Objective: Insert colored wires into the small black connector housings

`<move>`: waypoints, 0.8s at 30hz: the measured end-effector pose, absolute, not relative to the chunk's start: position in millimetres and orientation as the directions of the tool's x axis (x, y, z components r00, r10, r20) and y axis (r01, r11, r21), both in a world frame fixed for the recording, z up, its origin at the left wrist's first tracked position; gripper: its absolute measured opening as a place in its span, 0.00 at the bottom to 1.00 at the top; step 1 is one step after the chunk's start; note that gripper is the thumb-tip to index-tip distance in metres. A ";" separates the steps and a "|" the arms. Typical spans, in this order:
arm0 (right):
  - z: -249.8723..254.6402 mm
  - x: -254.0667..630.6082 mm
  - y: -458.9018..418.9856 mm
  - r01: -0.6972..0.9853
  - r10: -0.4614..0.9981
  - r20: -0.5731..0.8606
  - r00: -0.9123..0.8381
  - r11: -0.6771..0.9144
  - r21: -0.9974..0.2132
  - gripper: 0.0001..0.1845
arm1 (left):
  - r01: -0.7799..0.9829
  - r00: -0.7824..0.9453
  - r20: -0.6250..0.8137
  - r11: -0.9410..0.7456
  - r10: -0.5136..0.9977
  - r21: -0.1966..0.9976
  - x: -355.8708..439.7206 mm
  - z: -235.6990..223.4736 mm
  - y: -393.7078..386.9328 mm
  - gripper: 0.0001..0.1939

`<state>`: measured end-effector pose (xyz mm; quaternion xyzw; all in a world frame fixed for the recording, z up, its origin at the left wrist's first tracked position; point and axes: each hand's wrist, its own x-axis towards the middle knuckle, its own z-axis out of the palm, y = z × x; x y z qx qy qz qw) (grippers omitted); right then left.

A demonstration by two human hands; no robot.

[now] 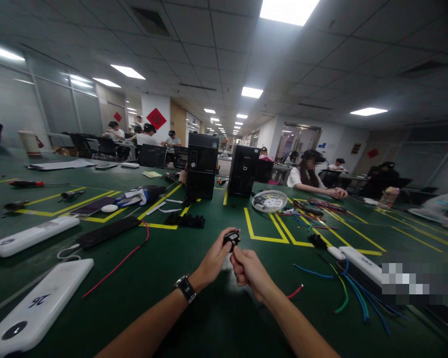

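Note:
My left hand [218, 256], with a watch on its wrist, grips a small black plastic block [232, 239] above the front middle of the green table [142, 318]. At the lower edge of the block, my right hand [250, 268] has thumb and forefinger pinched together; whether a smaller piece sits between those fingertips is hidden. A short red wire [295, 292] shows beside my right forearm, part of it behind the arm. Several similar black blocks [188, 220] lie beyond my left hand.
Two black computer cases [202, 166] stand ahead. A white round grille [269, 201] and loose wires [323, 209] lie to the right, blue and green wires [358, 293] nearer. White power banks [41, 303], a red wire [119, 263] and a screwdriver [33, 184] lie left. A person [309, 174] sits across.

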<state>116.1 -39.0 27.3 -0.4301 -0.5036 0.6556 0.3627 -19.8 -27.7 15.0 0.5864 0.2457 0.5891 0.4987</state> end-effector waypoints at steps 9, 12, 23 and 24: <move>33.2 125.4 -37.0 -0.035 0.868 -0.221 -0.445 -0.263 -0.964 0.27 | -0.158 0.182 0.486 -0.462 0.855 0.873 -19.9 16.0 -30.9 0.20; 27.8 123.6 -36.1 -0.027 0.881 -0.223 -0.418 -0.257 -0.966 0.27 | -0.198 0.156 0.465 -0.434 0.871 0.879 -14.9 12.4 -33.4 0.21; 32.8 133.5 -39.6 0.027 0.802 -0.264 -0.536 -0.297 -0.955 0.28 | 0.001 0.238 0.525 -0.540 0.817 0.841 -23.7 9.7 -29.2 0.16; 34.8 133.9 -39.8 0.023 0.801 -0.261 -0.538 -0.295 -0.955 0.28 | 0.008 0.238 0.525 -0.542 0.817 0.840 -23.9 8.8 -28.2 0.16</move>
